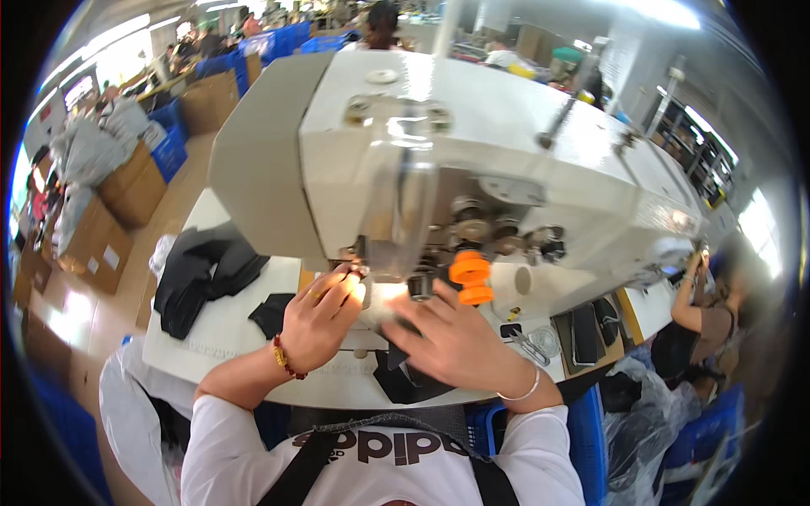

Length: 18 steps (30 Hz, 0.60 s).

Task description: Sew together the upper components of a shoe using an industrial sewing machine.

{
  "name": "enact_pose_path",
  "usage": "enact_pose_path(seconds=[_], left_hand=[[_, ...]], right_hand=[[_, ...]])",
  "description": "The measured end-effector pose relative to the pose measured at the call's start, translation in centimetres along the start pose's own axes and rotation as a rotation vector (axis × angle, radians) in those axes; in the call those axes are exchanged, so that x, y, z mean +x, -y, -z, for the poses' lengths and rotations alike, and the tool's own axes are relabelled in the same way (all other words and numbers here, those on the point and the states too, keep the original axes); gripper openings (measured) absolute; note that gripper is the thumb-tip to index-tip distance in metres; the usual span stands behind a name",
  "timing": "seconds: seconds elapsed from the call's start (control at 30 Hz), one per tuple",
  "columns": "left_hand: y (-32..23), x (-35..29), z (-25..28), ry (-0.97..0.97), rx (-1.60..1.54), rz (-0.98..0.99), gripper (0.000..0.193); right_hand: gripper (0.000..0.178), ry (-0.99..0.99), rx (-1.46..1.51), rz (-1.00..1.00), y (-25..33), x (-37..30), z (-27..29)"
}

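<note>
Glossy, boxy sewing machine [489, 126] | hands [321, 325] below | angular black cloth [403, 386]

this is a sewing workshop, shown by a sewing machine [498, 118], black fabric [190, 282] and cardboard boxes [99, 243].

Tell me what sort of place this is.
Probably a sewing workshop: a large sewing machine dominates the view, dark fabric pieces lie on its white table, and cardboard boxes stand at left.
</note>
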<state>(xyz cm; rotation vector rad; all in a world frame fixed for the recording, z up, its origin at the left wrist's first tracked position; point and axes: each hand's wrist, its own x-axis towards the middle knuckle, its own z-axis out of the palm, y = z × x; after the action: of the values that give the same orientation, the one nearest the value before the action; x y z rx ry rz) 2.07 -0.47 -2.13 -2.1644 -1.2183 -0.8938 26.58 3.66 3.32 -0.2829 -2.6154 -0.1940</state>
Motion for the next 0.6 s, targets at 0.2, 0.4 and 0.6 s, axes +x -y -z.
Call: enact_pose_path(seconds=[0.2, 0.4, 0.6], left_hand=[[0.0, 0.1, 0.0, -0.059, 0.005, 0.002, 0.029], [0.2, 0.6, 0.2, 0.017, 0.068, 0.000, 0.030], [-0.8, 1.9, -0.2, 0.011, 0.049, 0.006, 0.027]], right_hand=[[0.031, -0.252, 1.187, 0.218, 1.8, -2.5, 11.5], [0.028, 0.324, 1.777, 0.822, 2.2, 0.5, 17.3], [0.021, 0.160, 1.803, 0.766, 2.7, -0.6, 18.9]])
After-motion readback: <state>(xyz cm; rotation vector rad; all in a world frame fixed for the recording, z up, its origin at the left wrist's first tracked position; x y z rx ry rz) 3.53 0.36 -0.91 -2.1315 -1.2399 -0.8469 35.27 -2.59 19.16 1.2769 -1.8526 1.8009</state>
